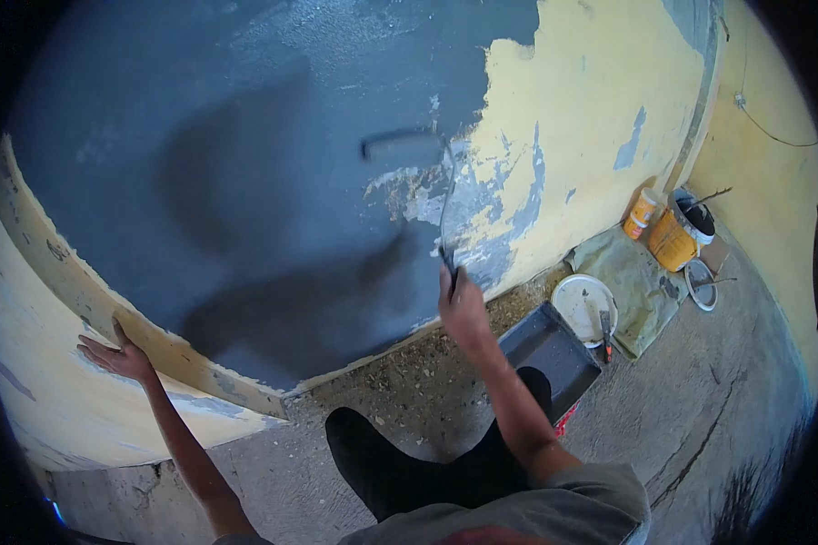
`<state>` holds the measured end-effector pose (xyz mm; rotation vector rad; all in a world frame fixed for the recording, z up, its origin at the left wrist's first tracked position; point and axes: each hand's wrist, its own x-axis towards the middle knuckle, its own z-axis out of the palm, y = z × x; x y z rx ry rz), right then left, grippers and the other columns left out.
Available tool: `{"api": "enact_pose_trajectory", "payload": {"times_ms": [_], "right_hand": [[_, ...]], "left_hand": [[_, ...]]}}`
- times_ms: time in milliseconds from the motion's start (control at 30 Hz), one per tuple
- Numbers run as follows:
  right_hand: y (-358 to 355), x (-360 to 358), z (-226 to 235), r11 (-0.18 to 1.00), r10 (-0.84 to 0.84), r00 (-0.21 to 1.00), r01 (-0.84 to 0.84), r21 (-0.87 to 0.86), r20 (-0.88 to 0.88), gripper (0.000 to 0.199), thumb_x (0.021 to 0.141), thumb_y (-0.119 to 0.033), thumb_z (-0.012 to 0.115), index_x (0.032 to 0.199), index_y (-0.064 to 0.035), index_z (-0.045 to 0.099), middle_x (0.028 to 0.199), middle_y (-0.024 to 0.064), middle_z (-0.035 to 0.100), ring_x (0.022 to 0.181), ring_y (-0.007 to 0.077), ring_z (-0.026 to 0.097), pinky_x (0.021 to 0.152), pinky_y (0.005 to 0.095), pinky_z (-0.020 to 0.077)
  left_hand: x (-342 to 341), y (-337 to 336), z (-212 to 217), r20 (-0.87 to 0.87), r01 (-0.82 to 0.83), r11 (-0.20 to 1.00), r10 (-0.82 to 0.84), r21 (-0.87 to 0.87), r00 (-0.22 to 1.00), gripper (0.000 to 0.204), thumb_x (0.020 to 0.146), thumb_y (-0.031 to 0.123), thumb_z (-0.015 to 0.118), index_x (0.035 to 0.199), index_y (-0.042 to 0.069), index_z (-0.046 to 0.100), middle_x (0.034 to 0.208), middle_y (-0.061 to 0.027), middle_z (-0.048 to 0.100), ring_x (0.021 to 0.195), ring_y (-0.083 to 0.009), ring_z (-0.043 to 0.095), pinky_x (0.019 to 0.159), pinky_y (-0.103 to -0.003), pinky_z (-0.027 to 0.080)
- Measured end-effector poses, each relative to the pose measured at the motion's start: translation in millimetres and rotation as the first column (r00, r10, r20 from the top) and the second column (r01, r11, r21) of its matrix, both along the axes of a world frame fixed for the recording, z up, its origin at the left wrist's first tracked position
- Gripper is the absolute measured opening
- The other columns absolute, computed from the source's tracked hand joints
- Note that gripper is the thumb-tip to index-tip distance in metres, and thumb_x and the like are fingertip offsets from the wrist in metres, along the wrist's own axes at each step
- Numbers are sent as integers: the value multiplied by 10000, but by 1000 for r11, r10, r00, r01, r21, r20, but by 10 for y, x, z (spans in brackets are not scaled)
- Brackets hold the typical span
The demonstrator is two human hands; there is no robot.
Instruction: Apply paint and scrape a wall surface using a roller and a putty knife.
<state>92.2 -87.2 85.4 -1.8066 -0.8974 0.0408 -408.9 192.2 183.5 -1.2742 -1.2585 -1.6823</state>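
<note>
Roller (400,143) on grey wall (245,136) | right hand (461,304) gripping | left hand (114,354) seemingly flat.

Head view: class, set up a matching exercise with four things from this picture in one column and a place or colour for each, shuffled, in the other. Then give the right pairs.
Things
1. paint roller
2. paint tray
3. orange bucket
4. left hand

Places or colours
A. on the floor beside the right forearm, dark grey
B. held up against the grey-painted wall by the right hand
C. flat on the pale yellow wall edge
D. on the floor near the corner, next to a smaller tub

Pairs: 1-B, 2-A, 3-D, 4-C
</note>
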Motion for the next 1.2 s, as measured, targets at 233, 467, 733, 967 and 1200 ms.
{"api": "enact_pose_trajectory", "payload": {"times_ms": [233, 467, 733, 967, 1200], "right_hand": [[103, 385, 552, 994, -10, 998, 4, 107, 64, 383, 983, -294, 455, 905, 76, 511, 623, 307, 562, 645, 502, 582, 524, 535, 440], [-38, -509, -367, 991, 61, 991, -46, 126, -119, 391, 1002, -271, 426, 850, 76, 519, 611, 208, 556, 511, 342, 550, 478, 418, 410], [214, 218, 610, 963, -4, 964, 75, 259, -264, 423, 987, -278, 443, 822, 96, 551, 655, 308, 567, 673, 490, 595, 533, 473, 440], [-150, 56, 296, 970, -100, 995, 91, 223, 29, 433, 994, -299, 448, 795, 76, 537, 579, 246, 563, 518, 405, 602, 454, 462, 426], [-250, 457, 500, 993, -120, 992, 118, 25, 51, 371, 977, -270, 482, 826, 64, 535, 649, 311, 574, 679, 489, 597, 530, 517, 448]], "left_hand": [[4, 0, -18, 29, -27, 999, 28, -31, 999, 894, 838, 672, 516, 1460, 67, 300, 1485, -270, 249, 1380, -415, 243, 1088, -561, 260], [-42, 48, -22, -12, -36, 999, 36, -4, 999, 880, 852, 675, 487, 1464, 74, 293, 1485, -275, 242, 1379, -419, 243, 1076, -571, 270], [-83, 74, -34, -21, -116, 993, 115, -38, 993, 894, 854, 685, 469, 1458, 49, 291, 1463, -269, 282, 1371, -407, 256, 1068, -571, 278], [-92, 102, -52, -19, -94, 996, 94, 7, 995, 897, 838, 697, 484, 1459, 75, 307, 1468, -258, 294, 1361, -399, 285, 1051, -579, 286], [-108, 108, -35, -24, -143, 990, 143, 7, 989, 894, 835, 704, 483, 1449, 72, 330, 1465, -240, 312, 1353, -384, 309, 1063, -549, 293]]}}
